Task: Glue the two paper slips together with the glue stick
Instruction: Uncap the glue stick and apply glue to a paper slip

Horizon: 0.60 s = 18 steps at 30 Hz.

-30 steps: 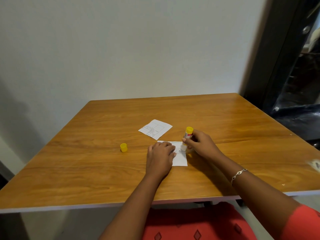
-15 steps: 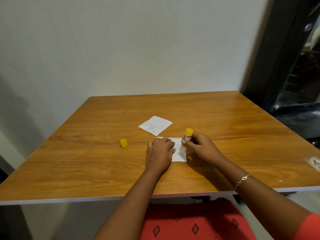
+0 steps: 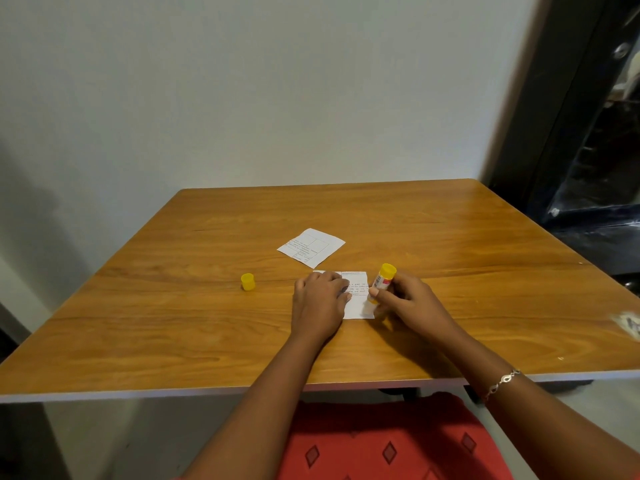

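A white printed paper slip [image 3: 358, 299] lies flat near the middle of the wooden table [image 3: 207, 323]. My left hand [image 3: 320, 304] presses down on its left part, fingers spread over it. My right hand [image 3: 405, 303] grips the glue stick [image 3: 380, 284], yellow end up and tilted, its lower tip on the slip's right edge. A second printed slip [image 3: 311, 247] lies loose farther back, apart from the first. The yellow cap [image 3: 248, 282] stands alone to the left.
The table stands against a pale wall [image 3: 277, 98]. A dark doorway [image 3: 595, 150] is at the right. A white smudge [image 3: 628, 322] marks the table's right edge. Red patterned cloth [image 3: 381, 445] shows below the front edge.
The glue stick's tip has slid a little along the slip's right side under my right hand. My left hand stays on the slip. The view shifted slightly.
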Each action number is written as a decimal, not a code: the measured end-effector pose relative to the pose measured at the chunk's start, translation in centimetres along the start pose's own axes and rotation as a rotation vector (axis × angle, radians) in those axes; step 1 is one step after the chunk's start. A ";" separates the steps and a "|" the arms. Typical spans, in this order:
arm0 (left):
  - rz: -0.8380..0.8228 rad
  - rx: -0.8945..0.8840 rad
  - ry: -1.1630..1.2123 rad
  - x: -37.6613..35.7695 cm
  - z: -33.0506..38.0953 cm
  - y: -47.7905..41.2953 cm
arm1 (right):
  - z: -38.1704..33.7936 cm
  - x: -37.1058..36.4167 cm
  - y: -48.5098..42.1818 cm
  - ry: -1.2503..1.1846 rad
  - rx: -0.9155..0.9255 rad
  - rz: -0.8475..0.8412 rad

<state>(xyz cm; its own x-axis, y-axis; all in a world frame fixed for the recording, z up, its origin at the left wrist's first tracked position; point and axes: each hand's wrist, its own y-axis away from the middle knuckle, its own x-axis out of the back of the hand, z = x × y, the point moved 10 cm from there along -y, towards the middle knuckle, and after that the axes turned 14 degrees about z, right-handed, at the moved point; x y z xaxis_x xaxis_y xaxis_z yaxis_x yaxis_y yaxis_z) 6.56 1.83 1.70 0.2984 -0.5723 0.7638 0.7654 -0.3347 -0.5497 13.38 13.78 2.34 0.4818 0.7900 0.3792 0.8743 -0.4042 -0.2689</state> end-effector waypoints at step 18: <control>0.057 0.013 0.152 1.0 -0.1 0.4 | 3.9 2.1 0.5 -0.617 -0.320 0.256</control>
<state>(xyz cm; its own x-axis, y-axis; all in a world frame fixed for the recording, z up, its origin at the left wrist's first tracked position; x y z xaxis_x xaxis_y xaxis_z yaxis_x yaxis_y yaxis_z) 7.09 1.01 2.22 0.2524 -0.6968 0.6714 0.7576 -0.2892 -0.5851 14.56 17.03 -0.44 0.6349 0.7302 -0.2526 0.7586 -0.6510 0.0249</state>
